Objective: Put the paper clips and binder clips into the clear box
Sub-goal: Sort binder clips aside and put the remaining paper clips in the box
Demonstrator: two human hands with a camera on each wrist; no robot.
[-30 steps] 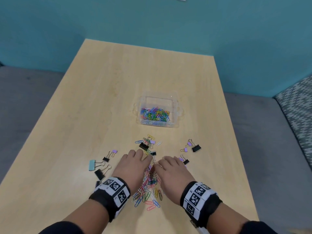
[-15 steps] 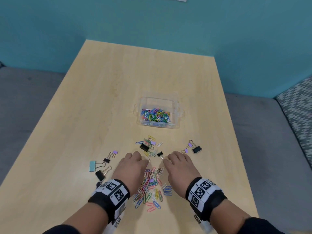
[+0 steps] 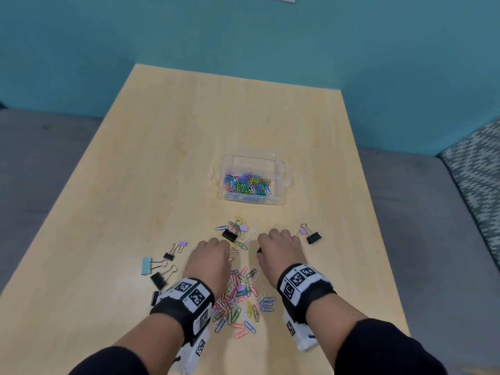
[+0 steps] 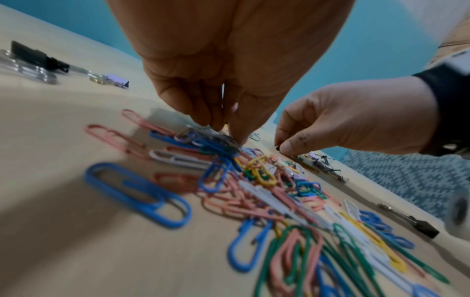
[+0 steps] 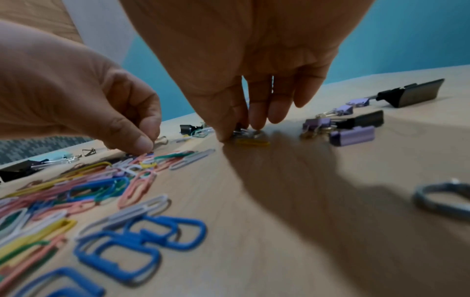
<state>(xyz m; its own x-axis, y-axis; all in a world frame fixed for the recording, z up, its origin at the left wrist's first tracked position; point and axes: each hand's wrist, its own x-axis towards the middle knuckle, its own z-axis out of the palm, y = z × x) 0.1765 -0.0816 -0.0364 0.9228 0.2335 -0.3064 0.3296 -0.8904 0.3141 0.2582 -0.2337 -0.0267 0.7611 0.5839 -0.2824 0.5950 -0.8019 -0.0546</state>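
Observation:
The clear box (image 3: pixel 281 182) stands mid-table with several coloured paper clips inside. A loose pile of paper clips (image 3: pixel 240 299) lies between my wrists. My left hand (image 3: pixel 216 253) is at the pile's far end, thumb and fingers (image 4: pixel 201 112) pinching a small clip with a metal loop (image 3: pixel 230 259). My right hand (image 3: pixel 273 247) is a little to the right of it. In the right wrist view its fingertips (image 5: pixel 257 120) pinch a small black binder clip (image 5: pixel 241 131) against the table. More binder clips lie on the left (image 3: pixel 159 280), at the centre (image 3: pixel 229 235) and on the right (image 3: pixel 313 237).
The wooden table (image 3: pixel 216 131) runs to a teal wall; its right edge is close to the right-hand binder clips. A patterned cushion (image 3: pixel 476 185) lies beyond it. Bare tabletop surrounds the box on the left and behind.
Both hands have moved apart and forward from the top of the pile. Each now pinches a small clip at the table surface.

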